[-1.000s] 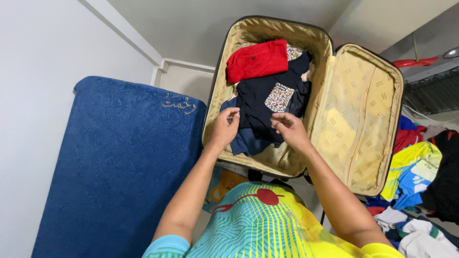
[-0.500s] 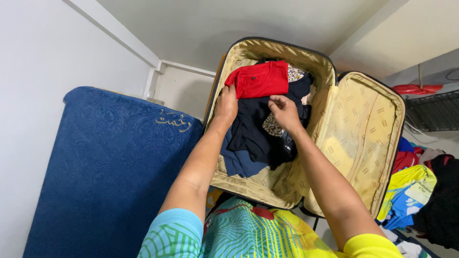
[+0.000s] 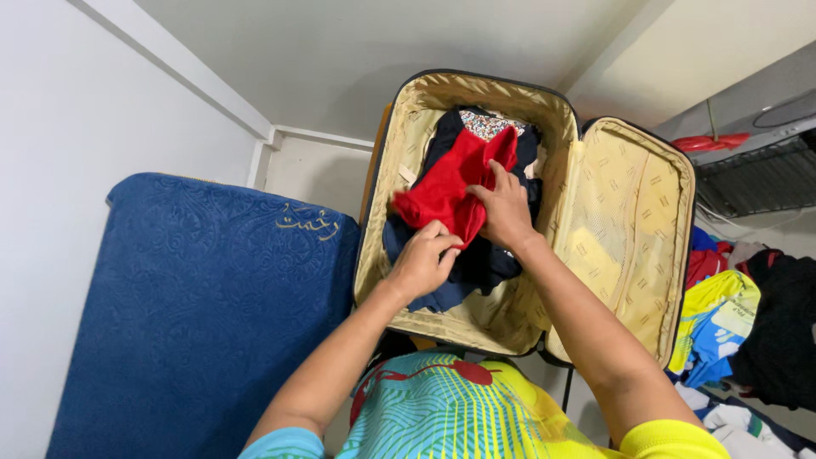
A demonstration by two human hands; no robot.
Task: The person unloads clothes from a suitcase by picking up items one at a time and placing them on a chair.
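An open suitcase (image 3: 406,136) with a tan patterned lining lies on the floor in front of me. Inside it are dark navy clothes (image 3: 489,255) and a piece with a speckled floral print (image 3: 490,124) at the far end. Both my hands grip a red garment (image 3: 446,189), lifted and crumpled over the dark clothes. My left hand (image 3: 421,263) pinches its near lower edge. My right hand (image 3: 503,209) holds its right side, fingers closed on the cloth.
The suitcase lid (image 3: 625,229) lies open to the right. A blue embossed mat (image 3: 195,297) lies on the left by the white wall. A heap of coloured clothes (image 3: 731,314) sits at the right. A red hanger (image 3: 710,141) rests on a dark rack behind.
The red garment was lying folded at the far end of the suitcase. Both hands have taken hold of it and pulled it toward me, unfolded and bunched.
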